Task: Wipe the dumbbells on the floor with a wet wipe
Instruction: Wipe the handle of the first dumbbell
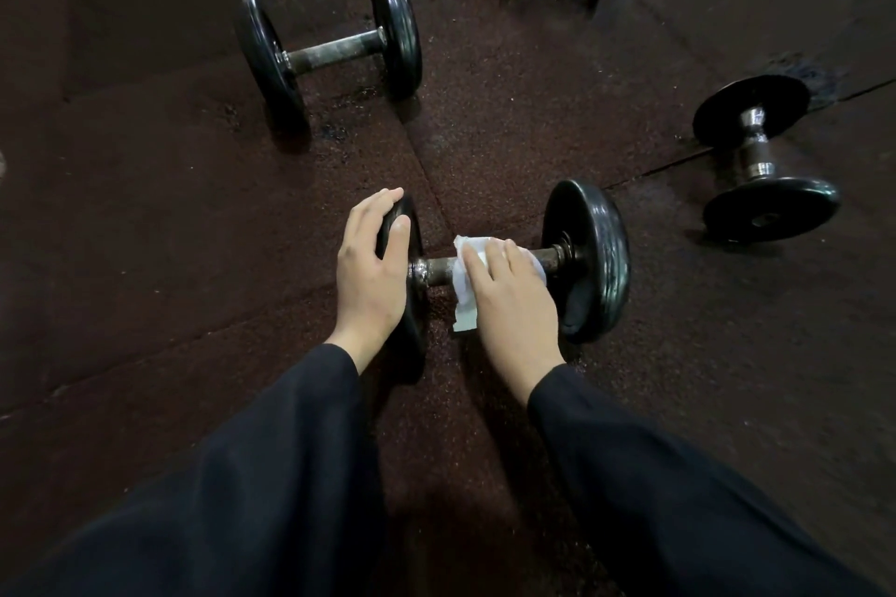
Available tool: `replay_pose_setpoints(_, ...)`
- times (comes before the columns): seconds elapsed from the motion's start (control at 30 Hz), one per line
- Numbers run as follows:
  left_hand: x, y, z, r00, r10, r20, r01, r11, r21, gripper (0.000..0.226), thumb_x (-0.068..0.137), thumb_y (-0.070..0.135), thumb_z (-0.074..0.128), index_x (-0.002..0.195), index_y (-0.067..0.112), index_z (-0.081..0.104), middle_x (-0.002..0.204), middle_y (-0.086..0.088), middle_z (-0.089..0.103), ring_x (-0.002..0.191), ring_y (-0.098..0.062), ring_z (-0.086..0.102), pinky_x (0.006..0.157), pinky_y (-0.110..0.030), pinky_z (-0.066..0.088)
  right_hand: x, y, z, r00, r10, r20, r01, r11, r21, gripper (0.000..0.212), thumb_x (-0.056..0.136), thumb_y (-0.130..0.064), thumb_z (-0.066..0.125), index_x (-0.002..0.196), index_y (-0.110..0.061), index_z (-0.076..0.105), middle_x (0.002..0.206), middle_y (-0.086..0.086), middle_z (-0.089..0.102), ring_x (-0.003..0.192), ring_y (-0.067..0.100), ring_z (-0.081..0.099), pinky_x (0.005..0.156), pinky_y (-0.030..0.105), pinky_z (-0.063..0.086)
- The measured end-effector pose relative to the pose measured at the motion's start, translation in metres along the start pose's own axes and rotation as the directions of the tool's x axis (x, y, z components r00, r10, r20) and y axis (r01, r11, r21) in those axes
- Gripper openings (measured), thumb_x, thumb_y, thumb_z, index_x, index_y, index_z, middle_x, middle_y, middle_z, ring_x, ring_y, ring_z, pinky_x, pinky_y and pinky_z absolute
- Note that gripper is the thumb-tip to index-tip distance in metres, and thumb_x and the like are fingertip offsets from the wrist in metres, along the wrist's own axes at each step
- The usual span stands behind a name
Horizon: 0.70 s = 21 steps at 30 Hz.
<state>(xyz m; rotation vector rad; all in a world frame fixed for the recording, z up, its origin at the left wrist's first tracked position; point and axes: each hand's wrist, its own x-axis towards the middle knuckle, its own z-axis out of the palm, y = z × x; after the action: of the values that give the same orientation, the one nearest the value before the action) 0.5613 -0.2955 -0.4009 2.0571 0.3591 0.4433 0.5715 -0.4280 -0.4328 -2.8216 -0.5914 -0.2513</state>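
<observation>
Clearly the bar of the nearest dumbbell (509, 264) runs left to right across the floor (145, 233), crosswise to both forearms, and that axis is what the next stroke turns on. The right hand (509, 301) lies over the middle and right part of the bar with the wet wipe (465, 291) pressed under it; its fingers curve over the wipe and the bar, though whether they close fully round the underside is hidden, so I judge it a loose wrap rather than a firm grip. A tail of the wipe hangs off the near side of the bar toward the person. The left hand (371, 271) cups the left plate (409, 305), fingers bent over its rim and thumb on its face, holding the weight against rolling. Bare steel shows between the wipe and the left plate, so the unwiped stretch probably lies to the left of the right hand, and a slide along the bar that way would cover it. Three other dumbbells (329, 53) lie farther off, toward the far and right parts of the floor, well apart from both hands.
</observation>
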Motion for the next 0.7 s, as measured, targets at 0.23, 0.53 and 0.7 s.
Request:
replay_pose_setpoints(0.23, -0.002, -0.001, 0.000, 1.000, 0.011, -0.001, -0.011, 1.000, 0.003, 0.038, 0.090, 0.024, 0.041, 0.122, 0.011, 0.058, 0.130, -0.004, 0.054, 0.123, -0.010, 0.046, 0.100, -0.003, 0.027, 0.000, 0.012, -0.002, 0.989, 0.140, 0.046, -0.125, 0.961, -0.246, 0.051, 0.090, -0.002, 0.014, 0.117, 0.003, 0.057, 0.107, 0.014, 0.062, 0.105, 0.026, 0.057, 0.097, 0.031, 0.045)
replay_pose_setpoints(0.53, 0.000, 0.000, 0.000, 1.000, 0.004, -0.009, -0.004, 1.000, -0.011, 0.039, 0.089, 0.025, 0.041, 0.121, 0.011, 0.058, 0.128, -0.004, 0.054, 0.121, -0.008, 0.046, 0.099, -0.004, 0.028, 0.002, 0.021, -0.003, 0.997, 0.060, -0.050, -0.064, 0.994, -0.091, 0.037, 0.080, 0.003, 0.029, 0.095, 0.006, 0.063, 0.084, 0.017, 0.063, 0.084, 0.029, 0.063, 0.078, 0.035, 0.055)
replay_pose_setpoints(0.7, 0.000, 0.000, 0.000, 1.000, 0.008, -0.015, -0.008, 1.000, -0.008, 0.039, 0.089, 0.024, 0.041, 0.121, 0.010, 0.058, 0.129, -0.004, 0.054, 0.119, -0.006, 0.045, 0.099, -0.003, 0.028, 0.004, -0.010, 0.010, 0.993, -0.097, -0.068, 0.103, 0.990, 0.091, 0.024, 0.076, 0.004, 0.058, 0.100, 0.004, 0.063, 0.087, 0.014, 0.064, 0.086, 0.028, 0.063, 0.084, 0.034, 0.050)
